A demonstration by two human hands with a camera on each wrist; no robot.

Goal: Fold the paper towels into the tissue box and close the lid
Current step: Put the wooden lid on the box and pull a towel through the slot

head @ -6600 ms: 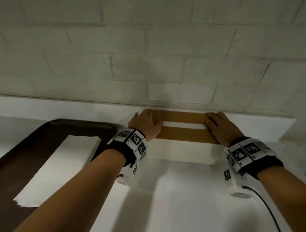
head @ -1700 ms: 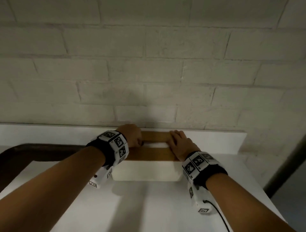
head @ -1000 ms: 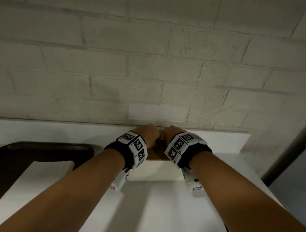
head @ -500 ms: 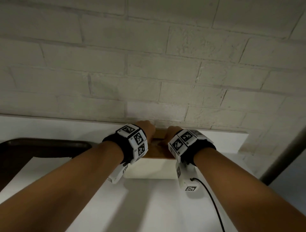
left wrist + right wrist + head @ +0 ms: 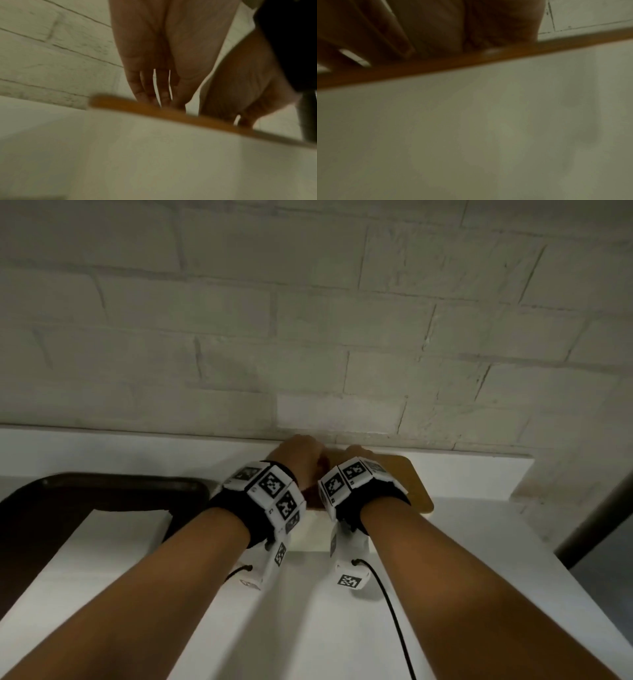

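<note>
Both hands press on the tissue box lid.
Left hand (image 5: 164, 56) fingers lie straight on the wooden lid (image 5: 171, 115); the head view hides this. Right hand (image 5: 471, 24) grip unclear.

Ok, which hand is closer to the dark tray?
The left hand. The dark tray lies out to its left, while the right hand sits farther away, by the bare wooden end of the lid.
</note>
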